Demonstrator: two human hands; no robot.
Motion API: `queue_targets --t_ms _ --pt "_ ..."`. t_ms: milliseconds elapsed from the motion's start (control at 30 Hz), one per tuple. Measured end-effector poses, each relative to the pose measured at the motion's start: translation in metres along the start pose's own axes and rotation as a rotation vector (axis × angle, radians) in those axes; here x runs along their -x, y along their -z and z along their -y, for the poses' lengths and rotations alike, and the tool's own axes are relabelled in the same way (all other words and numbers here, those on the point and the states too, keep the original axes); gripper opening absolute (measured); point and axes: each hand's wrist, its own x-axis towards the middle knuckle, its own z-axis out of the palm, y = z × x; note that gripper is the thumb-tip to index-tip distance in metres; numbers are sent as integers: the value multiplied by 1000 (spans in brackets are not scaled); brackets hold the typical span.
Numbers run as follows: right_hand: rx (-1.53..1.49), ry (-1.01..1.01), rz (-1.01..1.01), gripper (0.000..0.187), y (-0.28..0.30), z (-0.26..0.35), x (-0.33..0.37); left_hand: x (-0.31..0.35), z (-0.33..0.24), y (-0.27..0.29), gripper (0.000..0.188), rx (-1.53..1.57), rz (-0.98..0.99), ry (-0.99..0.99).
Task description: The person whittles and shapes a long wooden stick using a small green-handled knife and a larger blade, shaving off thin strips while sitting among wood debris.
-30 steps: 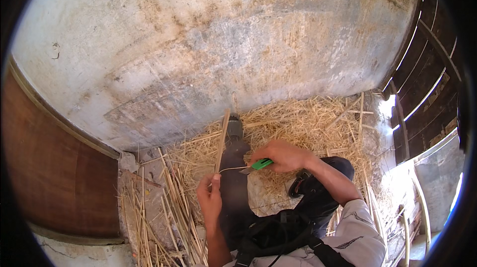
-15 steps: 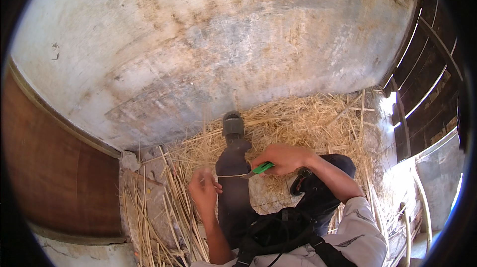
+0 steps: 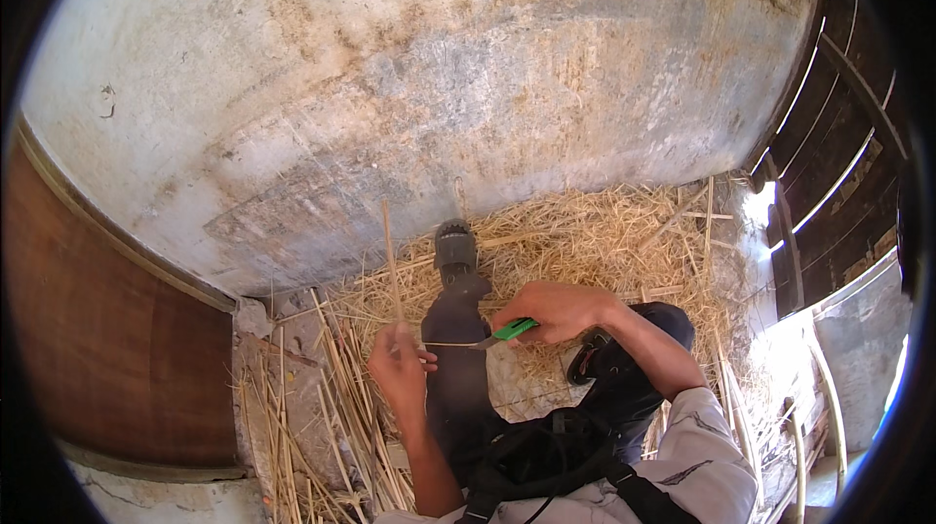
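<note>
Thin strip (image 3: 453, 345) was held across, probably for tension.
Green knife (image 3: 514, 329) was gripped by closed right hand (image 3: 556, 310) at 3 o'clock; stick (image 3: 391, 251), toward 12, was held in half-curled left hand (image 3: 398, 368).

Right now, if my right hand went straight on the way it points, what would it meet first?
Probably your left hand, along the thin strip that spans the gap, with the green-handled knife leading. The dark trouser leg seems to lie below that line, though depth is unclear.
</note>
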Motion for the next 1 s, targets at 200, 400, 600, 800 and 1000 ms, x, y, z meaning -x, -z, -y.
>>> queue_targets --t_ms 200,400,600,800,1000 --pt "-126 -87 113 22 23 4 23 -45 40 72 34 -221 -377 -121" --pt "182 -382 -344 29 44 -38 46 -37 24 117 39 83 -137 -10" --pt "279 -350 -850 30 49 -41 38 -9 -1 78 42 238 103 138" --pt "-218 -346 -911 45 39 -25 18 15 -29 28 44 227 343 169" --pt "-591 -388 -675 58 19 0 0 37 -41 -15 40 187 596 205"
